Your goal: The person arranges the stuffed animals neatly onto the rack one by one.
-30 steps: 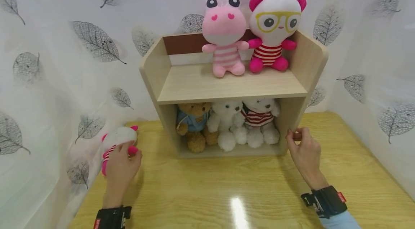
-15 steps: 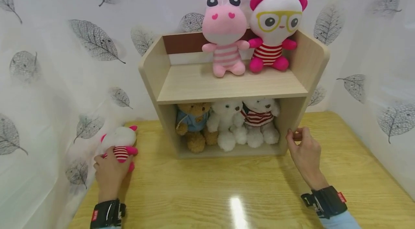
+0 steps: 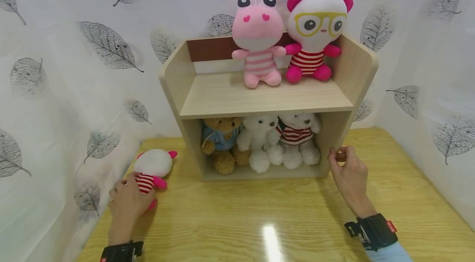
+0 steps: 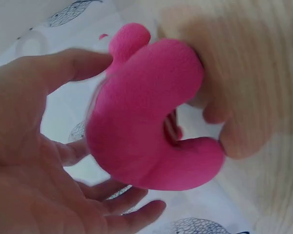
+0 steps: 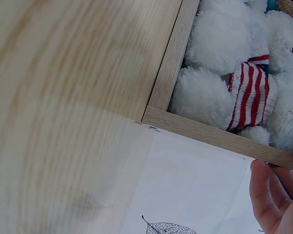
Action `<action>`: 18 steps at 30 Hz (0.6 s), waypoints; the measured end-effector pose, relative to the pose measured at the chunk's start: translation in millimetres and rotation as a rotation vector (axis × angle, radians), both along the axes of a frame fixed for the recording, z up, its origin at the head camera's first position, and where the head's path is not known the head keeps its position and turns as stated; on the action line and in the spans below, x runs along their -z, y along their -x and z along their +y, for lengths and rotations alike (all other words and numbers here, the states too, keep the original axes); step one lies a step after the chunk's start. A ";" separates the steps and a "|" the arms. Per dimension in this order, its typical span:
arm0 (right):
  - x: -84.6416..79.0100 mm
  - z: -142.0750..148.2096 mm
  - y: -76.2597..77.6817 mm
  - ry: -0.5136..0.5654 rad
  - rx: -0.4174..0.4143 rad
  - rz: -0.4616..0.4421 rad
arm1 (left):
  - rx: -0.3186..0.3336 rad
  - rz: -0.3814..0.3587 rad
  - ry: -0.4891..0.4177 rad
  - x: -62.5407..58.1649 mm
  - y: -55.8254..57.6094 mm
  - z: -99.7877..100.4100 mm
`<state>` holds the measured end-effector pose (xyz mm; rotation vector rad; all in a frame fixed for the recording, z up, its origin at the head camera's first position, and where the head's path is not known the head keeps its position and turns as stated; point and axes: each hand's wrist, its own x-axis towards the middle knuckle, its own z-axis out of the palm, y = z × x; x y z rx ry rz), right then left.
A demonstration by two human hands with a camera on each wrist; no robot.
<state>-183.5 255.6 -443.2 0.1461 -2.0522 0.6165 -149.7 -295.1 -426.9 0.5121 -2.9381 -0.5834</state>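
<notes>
At the left of the table, my left hand (image 3: 130, 200) holds a plush panda (image 3: 154, 163) by its striped body, the white back of its head turned up. In the left wrist view, the thumb and fingers curl around the panda's pink lower body and legs (image 4: 141, 122). My right hand (image 3: 349, 175) pinches the right side panel of a small wooden shelf (image 3: 237, 97), near its lower front edge. In the right wrist view, the fingers (image 5: 266, 190) lie outside the panel edge, with a fingertip showing on its inner side.
On the shelf's upper level sit a pink plush hippo (image 3: 257, 39) and another plush panda (image 3: 313, 39) with yellow glasses. Below are a brown teddy bear (image 3: 222, 142), a white bear (image 3: 259, 142) and a white plush dog (image 3: 298, 140) in stripes. Leaf-patterned sheeting (image 3: 55, 109) surrounds the table (image 3: 237, 216).
My left hand shifted to the panda's left side and closed around its body. The panda then moved to the right and slightly toward me. My right hand stayed at the shelf.
</notes>
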 end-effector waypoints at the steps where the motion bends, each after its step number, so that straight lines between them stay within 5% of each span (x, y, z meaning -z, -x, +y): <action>1: -0.1 0.0 -0.2 0.001 0.004 -0.003 | -0.002 0.018 0.002 1.9 -0.7 0.6; 5: 1.1 -0.7 -0.4 -0.001 0.003 0.002 | -0.028 0.118 -0.002 11.9 -3.7 0.5; 10: 2.8 -1.9 -1.5 0.000 -0.006 0.014 | -0.058 0.099 -0.124 2.2 -4.8 -4.3; 18: 0.3 0.2 -1.1 -0.005 0.001 0.011 | -0.031 -0.147 -0.418 -22.9 -3.8 -22.0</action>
